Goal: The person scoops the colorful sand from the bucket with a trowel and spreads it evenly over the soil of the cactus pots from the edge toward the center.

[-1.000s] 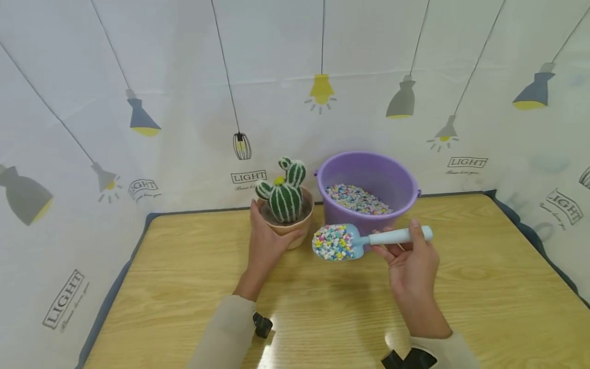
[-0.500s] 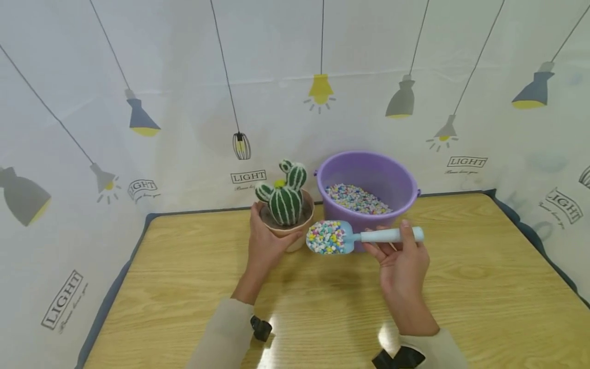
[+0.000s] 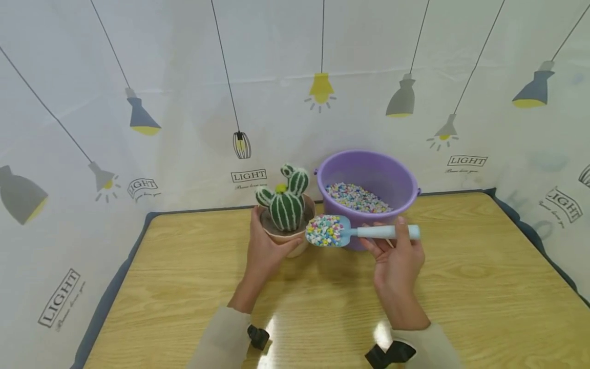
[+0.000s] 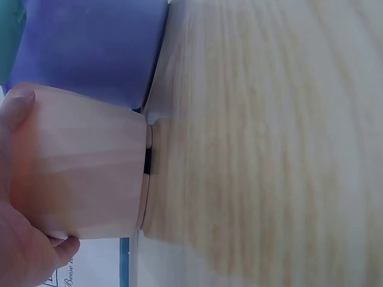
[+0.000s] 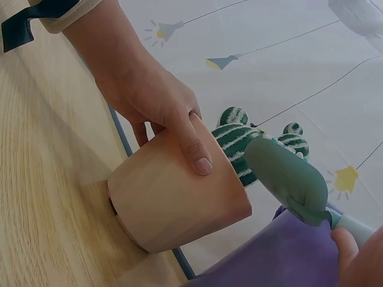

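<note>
Glossy wood table (image 3: 461,287), plastic bucket (image 3: 396,177).

A pale wood-grain worktop (image 3: 461,287) is seen, with a cactus pot (image 3: 289,238) and purple bucket (image 3: 369,177) sat on it side by side.

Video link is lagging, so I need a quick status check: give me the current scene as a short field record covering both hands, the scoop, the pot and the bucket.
left hand: grips the side of the cactus pot
right hand: holds the scoop by its pale blue handle
scoop load: heaped with coloured pebbles
scoop position: bowl at the pot's right rim, roughly level
cactus: upright in the pot
bucket: purple, behind the scoop, pebbles inside
table: wood-grain top, bearing pot and bucket
</note>
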Demonstrator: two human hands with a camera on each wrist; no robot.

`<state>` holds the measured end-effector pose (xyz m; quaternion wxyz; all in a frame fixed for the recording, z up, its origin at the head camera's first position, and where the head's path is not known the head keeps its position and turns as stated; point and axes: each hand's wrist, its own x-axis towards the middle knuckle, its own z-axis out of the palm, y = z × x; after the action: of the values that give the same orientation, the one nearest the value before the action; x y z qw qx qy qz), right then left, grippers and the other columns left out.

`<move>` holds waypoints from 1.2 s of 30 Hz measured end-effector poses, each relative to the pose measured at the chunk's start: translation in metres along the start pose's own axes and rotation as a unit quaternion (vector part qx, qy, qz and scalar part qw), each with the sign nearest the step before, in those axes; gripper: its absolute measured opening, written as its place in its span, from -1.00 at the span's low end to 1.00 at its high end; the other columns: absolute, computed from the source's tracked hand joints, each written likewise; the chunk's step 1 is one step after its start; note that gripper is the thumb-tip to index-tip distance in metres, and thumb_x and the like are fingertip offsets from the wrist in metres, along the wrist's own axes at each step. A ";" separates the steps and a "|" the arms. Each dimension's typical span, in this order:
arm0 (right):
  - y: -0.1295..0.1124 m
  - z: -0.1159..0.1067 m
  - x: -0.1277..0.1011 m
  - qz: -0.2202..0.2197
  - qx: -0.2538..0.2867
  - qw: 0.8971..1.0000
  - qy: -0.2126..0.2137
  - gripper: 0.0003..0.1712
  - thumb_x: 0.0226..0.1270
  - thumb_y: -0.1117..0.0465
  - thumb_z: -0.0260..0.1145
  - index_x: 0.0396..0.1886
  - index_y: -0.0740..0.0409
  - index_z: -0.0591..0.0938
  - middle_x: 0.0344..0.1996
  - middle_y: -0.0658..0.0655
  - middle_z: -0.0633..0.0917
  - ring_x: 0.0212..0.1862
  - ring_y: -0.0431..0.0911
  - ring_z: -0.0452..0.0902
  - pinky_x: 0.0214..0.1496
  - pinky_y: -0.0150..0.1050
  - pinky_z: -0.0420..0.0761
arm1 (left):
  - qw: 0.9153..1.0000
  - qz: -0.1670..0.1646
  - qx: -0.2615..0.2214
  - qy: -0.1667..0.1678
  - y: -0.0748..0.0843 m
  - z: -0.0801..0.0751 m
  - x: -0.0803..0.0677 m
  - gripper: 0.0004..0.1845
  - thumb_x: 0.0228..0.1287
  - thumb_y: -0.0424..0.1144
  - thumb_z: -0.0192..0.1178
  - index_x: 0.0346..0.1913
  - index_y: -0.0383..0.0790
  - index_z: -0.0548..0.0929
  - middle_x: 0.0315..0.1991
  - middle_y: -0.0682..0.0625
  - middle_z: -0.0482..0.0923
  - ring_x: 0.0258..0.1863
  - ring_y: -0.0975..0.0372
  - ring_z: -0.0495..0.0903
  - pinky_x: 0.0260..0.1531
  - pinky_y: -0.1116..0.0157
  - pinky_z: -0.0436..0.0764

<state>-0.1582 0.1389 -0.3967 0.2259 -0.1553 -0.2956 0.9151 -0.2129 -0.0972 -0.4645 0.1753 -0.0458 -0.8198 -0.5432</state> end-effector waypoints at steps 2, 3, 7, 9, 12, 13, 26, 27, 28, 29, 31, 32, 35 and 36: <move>0.001 0.000 0.000 -0.002 -0.002 1.000 0.000 -0.68 0.36 0.13 0.30 -0.11 0.27 0.45 -0.52 0.25 0.67 -0.46 0.10 0.73 -0.39 -0.01 0.69 | 1.000 0.002 0.001 0.001 0.000 0.000 -0.002 0.26 -0.31 0.03 0.65 0.47 0.01 0.04 0.36 0.01 0.24 0.36 0.16 0.27 0.37 0.09 0.27; 0.002 0.000 -0.001 -0.003 -0.002 1.000 0.001 -0.69 0.36 0.14 0.30 -0.12 0.27 0.46 -0.51 0.25 0.67 -0.47 0.09 0.73 -0.40 -0.01 0.69 | 1.000 0.004 0.002 0.001 0.000 0.001 -0.004 0.26 -0.31 0.03 0.65 0.46 -0.01 0.05 0.36 0.00 0.24 0.36 0.15 0.27 0.37 0.09 0.27; 0.004 -0.001 -0.001 -0.008 -0.001 1.000 0.002 -0.72 0.36 0.15 0.30 -0.15 0.26 0.47 -0.52 0.24 0.67 -0.50 0.07 0.72 -0.44 -0.03 0.69 | 1.000 -0.005 0.014 0.004 0.001 0.002 -0.009 0.26 -0.31 0.04 0.64 0.47 -0.01 0.04 0.38 0.00 0.22 0.37 0.17 0.25 0.38 0.11 0.26; 0.005 -0.001 -0.001 -0.011 -0.002 1.000 0.001 -0.72 0.36 0.15 0.31 -0.17 0.26 0.48 -0.52 0.24 0.66 -0.51 0.06 0.72 -0.46 -0.04 0.69 | 1.000 -0.011 0.018 0.003 0.001 0.002 -0.011 0.28 -0.30 0.07 0.63 0.48 0.02 0.01 0.40 0.01 0.20 0.38 0.17 0.24 0.38 0.10 0.26; 0.007 -0.001 -0.001 -0.015 -0.003 1.000 -0.003 -0.73 0.36 0.15 0.31 -0.17 0.26 0.48 -0.52 0.24 0.66 -0.51 0.06 0.72 -0.47 -0.05 0.69 | 1.000 -0.021 0.023 0.000 0.004 0.001 -0.014 0.29 -0.28 0.11 0.61 0.50 0.03 -0.03 0.42 0.01 0.17 0.40 0.15 0.21 0.38 0.07 0.26; 0.007 -0.001 -0.002 -0.017 -0.005 1.000 -0.004 -0.73 0.36 0.15 0.30 -0.17 0.26 0.48 -0.52 0.24 0.66 -0.51 0.06 0.72 -0.47 -0.06 0.69 | 0.999 -0.024 0.027 0.000 0.004 0.001 -0.015 0.30 -0.28 0.13 0.60 0.50 0.03 -0.03 0.42 0.00 0.17 0.40 0.15 0.21 0.37 0.07 0.27; 0.012 0.005 -0.007 -0.068 -0.012 0.997 -0.030 -0.67 0.31 0.16 0.35 -0.15 0.34 0.50 -0.52 0.26 0.69 -0.49 0.06 0.73 -0.44 -0.05 0.68 | 0.997 -0.025 0.039 0.054 0.013 0.008 -0.027 0.31 -0.34 0.14 0.62 0.49 -0.06 0.02 0.37 -0.06 0.23 0.35 0.13 0.27 0.34 0.08 0.31; 0.012 0.005 -0.007 -0.072 -0.012 0.997 -0.032 -0.66 0.31 0.17 0.36 -0.15 0.35 0.51 -0.52 0.26 0.69 -0.49 0.06 0.73 -0.45 -0.05 0.68 | 0.997 -0.022 0.041 0.059 0.014 0.009 -0.028 0.32 -0.34 0.13 0.62 0.49 -0.07 0.02 0.37 -0.07 0.24 0.35 0.12 0.28 0.34 0.08 0.32; 0.013 0.005 -0.007 -0.075 -0.009 0.997 -0.034 -0.67 0.30 0.18 0.36 -0.15 0.35 0.51 -0.52 0.27 0.69 -0.49 0.06 0.73 -0.45 -0.05 0.68 | 0.997 -0.019 0.040 0.063 0.015 0.009 -0.029 0.31 -0.34 0.13 0.63 0.49 -0.08 0.02 0.37 -0.07 0.24 0.35 0.12 0.28 0.34 0.08 0.31; 0.013 0.005 -0.008 -0.079 -0.006 0.996 -0.037 -0.67 0.30 0.19 0.37 -0.15 0.36 0.51 -0.52 0.28 0.69 -0.50 0.06 0.72 -0.45 -0.05 0.68 | 0.997 -0.016 0.043 0.067 0.016 0.010 -0.029 0.31 -0.34 0.11 0.63 0.49 -0.09 0.02 0.36 -0.08 0.24 0.35 0.12 0.28 0.34 0.08 0.31; 0.014 0.006 -0.009 -0.085 -0.008 0.996 -0.037 -0.67 0.29 0.20 0.37 -0.15 0.36 0.51 -0.51 0.28 0.69 -0.50 0.06 0.72 -0.45 -0.06 0.68 | 0.996 -0.012 0.047 0.074 0.017 0.011 -0.030 0.30 -0.33 0.10 0.63 0.48 -0.10 0.03 0.35 -0.09 0.25 0.34 0.11 0.28 0.34 0.08 0.32; 0.014 0.006 -0.009 -0.088 -0.010 0.995 -0.037 -0.67 0.28 0.21 0.38 -0.15 0.36 0.51 -0.51 0.28 0.69 -0.50 0.06 0.72 -0.46 -0.06 0.68 | 0.996 -0.011 0.050 0.078 0.018 0.012 -0.031 0.30 -0.33 0.10 0.63 0.48 -0.11 0.03 0.35 -0.10 0.25 0.34 0.10 0.29 0.33 0.08 0.33; 0.015 0.009 -0.011 -0.096 -0.022 0.995 -0.034 -0.67 0.27 0.20 0.39 -0.14 0.35 0.51 -0.50 0.27 0.69 -0.49 0.04 0.72 -0.46 -0.06 0.68 | 0.994 -0.010 0.062 0.087 0.020 0.013 -0.032 0.29 -0.32 0.10 0.62 0.48 -0.12 0.03 0.35 -0.13 0.26 0.33 0.08 0.31 0.31 0.05 0.36; 0.015 0.010 -0.012 -0.099 -0.030 0.994 -0.034 -0.66 0.27 0.19 0.39 -0.14 0.34 0.51 -0.49 0.27 0.69 -0.48 0.04 0.73 -0.45 -0.06 0.68 | 0.994 -0.011 0.065 0.090 0.021 0.013 -0.033 0.29 -0.32 0.10 0.62 0.47 -0.13 0.03 0.35 -0.13 0.26 0.32 0.06 0.32 0.29 0.04 0.37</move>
<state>-0.1575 0.1175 -0.3960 0.3004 -0.1013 -0.3445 0.8837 -0.1799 -0.0732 -0.4621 0.2447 0.0240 -0.8350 -0.4923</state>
